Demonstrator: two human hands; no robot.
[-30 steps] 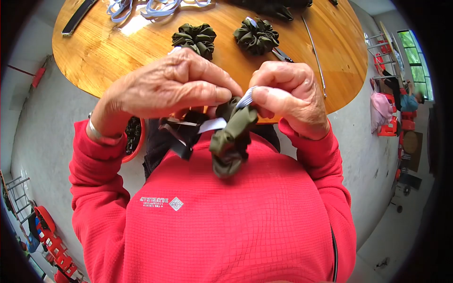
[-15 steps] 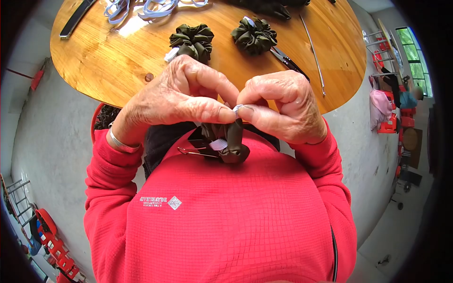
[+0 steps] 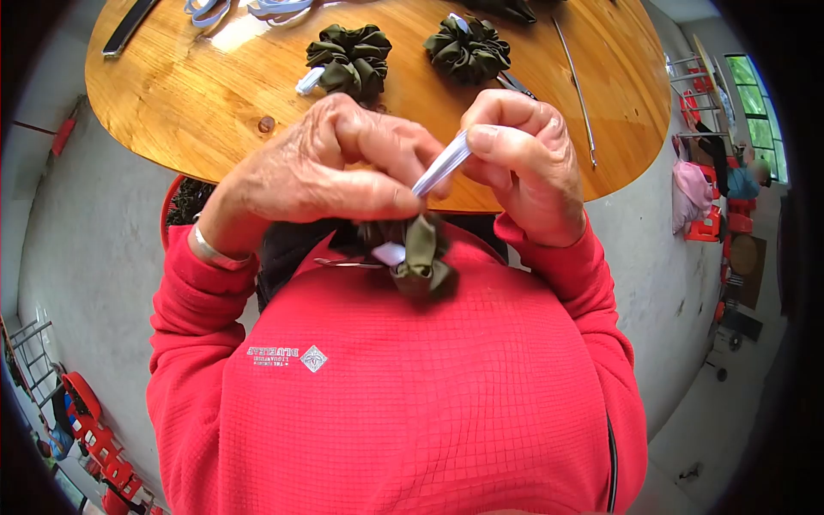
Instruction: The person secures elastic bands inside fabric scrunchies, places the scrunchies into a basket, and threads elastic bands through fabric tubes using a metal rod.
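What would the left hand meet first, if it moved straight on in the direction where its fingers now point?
Beyond the white elastic strip that reaches to it, the left hand would probably meet the right hand first, which pinches the strip's upper end. Depth is unclear in this single view.

Bright daylight filling room. White glare shining on wooden table (image 3: 189, 112), toward its far left edge. Window (image 3: 757, 103), right of table, glowing pale green, losing detail. Fisheye lens curving floor (image 3: 94, 240) around table; black vignette flanking it. Held green scrunchie (image 3: 419, 253), just off table's near edge, blurring with motion; scrunchies (image 3: 352, 73) on table showing sharper folds. Background right of table looking soft, dimmer.
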